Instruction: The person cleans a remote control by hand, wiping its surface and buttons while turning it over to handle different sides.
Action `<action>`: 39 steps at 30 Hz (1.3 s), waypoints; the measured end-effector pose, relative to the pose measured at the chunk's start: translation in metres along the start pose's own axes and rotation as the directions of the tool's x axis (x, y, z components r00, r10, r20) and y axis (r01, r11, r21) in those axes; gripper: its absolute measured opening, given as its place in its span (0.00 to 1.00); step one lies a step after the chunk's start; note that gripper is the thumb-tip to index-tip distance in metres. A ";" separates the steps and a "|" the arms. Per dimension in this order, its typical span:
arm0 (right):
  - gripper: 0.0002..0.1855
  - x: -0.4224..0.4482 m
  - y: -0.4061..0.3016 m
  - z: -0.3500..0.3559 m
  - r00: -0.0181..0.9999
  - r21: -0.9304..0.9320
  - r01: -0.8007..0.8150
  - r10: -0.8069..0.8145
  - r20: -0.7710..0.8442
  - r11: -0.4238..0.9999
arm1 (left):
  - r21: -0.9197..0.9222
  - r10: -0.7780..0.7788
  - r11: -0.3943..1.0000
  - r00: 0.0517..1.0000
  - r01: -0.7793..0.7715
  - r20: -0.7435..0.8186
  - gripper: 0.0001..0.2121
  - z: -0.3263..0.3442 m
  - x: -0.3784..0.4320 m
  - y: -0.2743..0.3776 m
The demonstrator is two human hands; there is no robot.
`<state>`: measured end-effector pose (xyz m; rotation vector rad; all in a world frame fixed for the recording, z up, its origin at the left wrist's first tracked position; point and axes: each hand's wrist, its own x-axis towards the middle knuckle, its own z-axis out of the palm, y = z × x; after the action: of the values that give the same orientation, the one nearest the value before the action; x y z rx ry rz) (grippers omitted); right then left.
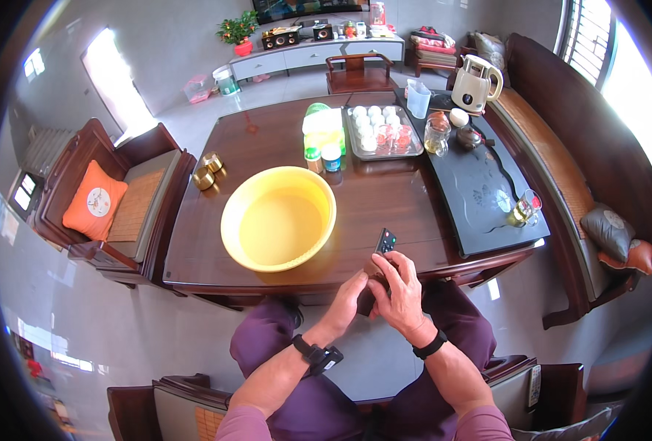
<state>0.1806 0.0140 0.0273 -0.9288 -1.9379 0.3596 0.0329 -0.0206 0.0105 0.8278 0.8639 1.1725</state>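
Note:
Just over the table's near edge, my left hand (348,297) and my right hand (400,292) meet around a small dark brown object (374,269). The fingers hide most of it, so its kind is unclear. A black remote control (386,240) with coloured buttons sticks out beyond my right fingertips, in line with the brown object. Whether the two are joined is hidden. To the left of my hands, a large round yellow plastic basin (326,237) rests on the dark wooden table (359,215).
Behind the basin are two small bottles (322,159), a green-and-white package (324,129) and a clear tray (386,155) of white round items. Brass cups (203,178) sit left. On the right, a black tea tray (469,204) carries a glass cup (525,208), teapot (469,138) and electric kettle (472,85).

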 end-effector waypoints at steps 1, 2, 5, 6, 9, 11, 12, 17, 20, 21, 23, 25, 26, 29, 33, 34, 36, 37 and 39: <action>0.24 -0.001 0.003 0.001 1.000 0.001 -0.002 0.002 -0.006 1.000 | -0.006 -0.012 1.000 1.000 0.012 0.008 0.21 -0.002 0.000 -0.002; 0.24 -0.001 0.005 0.002 1.000 0.003 -0.003 0.003 -0.012 1.000 | -0.012 -0.024 1.000 1.000 0.025 0.017 0.21 -0.003 0.001 -0.004; 0.25 -0.002 0.009 0.003 0.999 -0.025 0.011 -0.012 -0.042 1.000 | 0.046 -0.008 0.999 1.000 0.007 0.006 0.21 0.002 0.000 0.001; 0.24 -0.002 0.008 0.003 0.999 -0.040 0.014 -0.016 -0.046 0.999 | 0.077 0.009 0.997 1.000 -0.008 -0.006 0.22 0.004 -0.001 0.003; 0.22 -0.003 0.008 0.004 0.998 -0.029 -0.012 0.010 -0.067 1.000 | 0.106 0.080 0.992 0.996 -0.075 -0.046 0.22 0.002 0.003 -0.005; 0.20 -0.005 0.010 0.007 0.993 0.055 -0.074 0.079 -0.092 0.996 | 0.095 0.067 0.994 0.995 -0.061 -0.070 0.23 0.002 0.001 -0.004; 0.17 -0.004 0.009 0.006 0.993 0.045 -0.054 0.058 -0.099 0.998 | 0.089 0.061 0.995 0.995 -0.054 -0.082 0.23 0.002 0.001 -0.004; 0.16 -0.004 0.010 0.006 0.997 0.031 -0.059 0.061 -0.056 0.998 | 0.107 0.089 0.991 0.993 -0.080 -0.075 0.23 -0.003 0.002 -0.008; 0.16 -0.004 0.011 0.006 0.999 0.065 -0.047 0.049 -0.022 0.997 | 0.088 0.088 0.993 0.991 -0.079 -0.103 0.23 -0.003 0.003 -0.010; 0.17 -0.005 0.011 0.006 0.999 0.084 -0.038 0.039 -0.007 0.996 | 0.083 0.087 0.994 0.990 -0.078 -0.114 0.23 -0.004 0.003 -0.011; 0.16 -0.007 0.008 0.008 0.999 0.108 -0.026 0.024 0.020 0.994 | 0.131 0.151 0.983 0.978 -0.132 -0.146 0.23 -0.009 0.005 -0.016; 0.16 -0.009 0.007 0.009 0.998 0.121 -0.031 0.025 0.049 0.992 | 0.172 0.199 0.970 0.968 -0.172 -0.151 0.22 -0.013 0.007 -0.019; 0.15 -0.008 0.007 0.010 0.997 0.122 -0.040 0.032 0.063 0.992 | 0.188 0.216 0.964 0.966 -0.188 -0.143 0.22 -0.014 0.008 -0.019; 0.15 -0.007 0.009 0.008 0.995 0.124 -0.059 0.047 0.092 0.991 | 0.233 0.252 0.948 0.960 -0.219 -0.120 0.22 -0.014 0.009 -0.017; 0.18 -0.007 0.012 0.007 0.992 0.081 -0.041 0.031 0.120 0.996 | 0.214 0.241 0.955 0.959 -0.206 -0.150 0.21 -0.011 0.008 -0.015; 0.17 -0.005 0.010 0.005 0.991 0.090 -0.047 0.035 0.130 0.995 | 0.223 0.236 0.954 0.958 -0.198 -0.161 0.21 -0.010 0.008 -0.013; 0.15 -0.001 0.006 0.000 0.988 0.105 -0.058 0.042 0.150 0.993 | 0.241 0.227 0.954 0.957 -0.180 -0.181 0.20 -0.010 0.007 -0.011; 0.15 -0.002 0.009 0.001 0.987 0.067 -0.090 0.080 0.138 0.994 | 0.207 0.205 0.964 0.963 -0.167 -0.177 0.20 -0.010 0.008 -0.011; 0.15 -0.003 0.020 0.002 0.982 -0.006 -0.154 0.154 0.112 0.988 | 0.138 0.163 0.981 0.972 -0.140 -0.169 0.19 -0.010 0.009 -0.010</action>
<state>0.1891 0.0253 0.0130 -1.0805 -1.9712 0.5143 0.0294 -0.0124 -0.0046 0.9123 1.0452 1.3537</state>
